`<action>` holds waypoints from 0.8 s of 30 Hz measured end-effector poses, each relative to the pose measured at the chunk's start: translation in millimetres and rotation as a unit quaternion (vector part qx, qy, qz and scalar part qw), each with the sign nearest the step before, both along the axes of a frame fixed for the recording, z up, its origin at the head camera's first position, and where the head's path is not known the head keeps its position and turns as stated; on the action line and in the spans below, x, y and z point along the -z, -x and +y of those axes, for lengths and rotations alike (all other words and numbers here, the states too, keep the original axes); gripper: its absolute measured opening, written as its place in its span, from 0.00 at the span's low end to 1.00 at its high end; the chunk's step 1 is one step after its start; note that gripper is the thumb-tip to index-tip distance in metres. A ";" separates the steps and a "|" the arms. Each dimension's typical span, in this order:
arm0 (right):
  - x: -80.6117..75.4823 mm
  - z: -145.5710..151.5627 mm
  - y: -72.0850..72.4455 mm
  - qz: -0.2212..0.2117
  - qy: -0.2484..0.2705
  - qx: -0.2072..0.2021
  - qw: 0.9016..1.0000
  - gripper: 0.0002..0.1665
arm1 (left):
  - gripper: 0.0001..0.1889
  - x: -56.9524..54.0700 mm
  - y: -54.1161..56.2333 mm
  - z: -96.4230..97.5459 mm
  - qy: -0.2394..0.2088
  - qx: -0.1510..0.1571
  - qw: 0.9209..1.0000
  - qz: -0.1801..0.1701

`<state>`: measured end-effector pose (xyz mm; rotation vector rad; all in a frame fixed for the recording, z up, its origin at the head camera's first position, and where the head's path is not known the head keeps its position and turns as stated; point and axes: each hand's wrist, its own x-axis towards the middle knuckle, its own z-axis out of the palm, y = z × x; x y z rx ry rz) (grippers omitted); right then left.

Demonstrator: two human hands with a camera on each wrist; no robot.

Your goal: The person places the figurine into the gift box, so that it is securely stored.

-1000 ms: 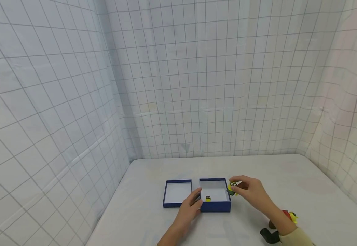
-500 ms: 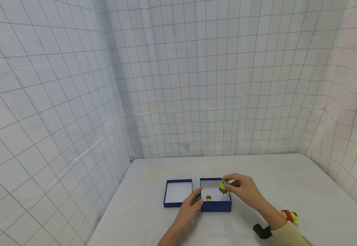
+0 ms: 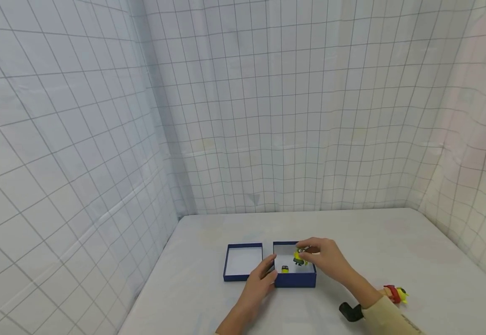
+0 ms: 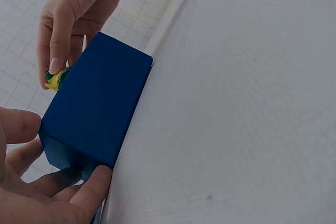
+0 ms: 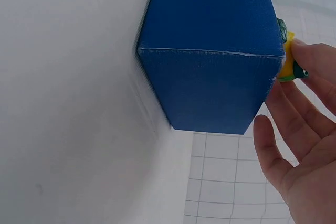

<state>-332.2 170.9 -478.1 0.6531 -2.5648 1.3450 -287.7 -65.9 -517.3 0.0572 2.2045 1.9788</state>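
Observation:
My right hand (image 3: pixel 328 258) pinches a small yellow and green Minion figurine (image 3: pixel 296 257) between thumb and fingers, over the inside of an open-topped blue box (image 3: pixel 295 280). In the right wrist view the figurine (image 5: pixel 288 61) shows just past the box's upper edge. A second small yellow figure with a dark top (image 3: pixel 285 269) is inside the box near the front left. My left hand (image 3: pixel 256 286) rests against the box's left side. In the left wrist view its fingers (image 4: pixel 94 190) touch the box's end near the corners, not wrapped round it.
A shallow blue-rimmed tray or lid (image 3: pixel 243 261) with a white inside lies left of the box. Near my right forearm are a red and yellow figure (image 3: pixel 395 294) and a black bent object (image 3: pixel 350 312), partly hidden by the sleeve. Gridded white curtains (image 3: pixel 251 116) surround the white table.
My right hand has carried the Minion figurine left, from beside the box's right edge to over its inside. The left hand has stayed against the box.

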 end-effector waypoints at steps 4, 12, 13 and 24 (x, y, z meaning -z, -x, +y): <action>3.6 -2.4 1.8 0.006 -0.011 -0.011 1.000 0.16 | 0.25 0.7 0.3 -0.2 -0.003 0.001 1.000 0.000; 9.3 -7.6 4.8 0.009 -0.046 -0.036 0.998 0.16 | 0.25 0.6 0.8 -1.0 -0.008 0.007 1.000 0.000; 9.3 -8.3 4.8 0.010 -0.051 -0.040 0.998 0.15 | 0.25 0.5 0.7 -1.1 -0.008 0.008 1.000 0.000; 8.2 -12.0 9.4 0.027 -0.119 -0.064 0.990 0.12 | 0.25 -0.4 1.0 -1.0 -0.010 0.005 1.000 -0.006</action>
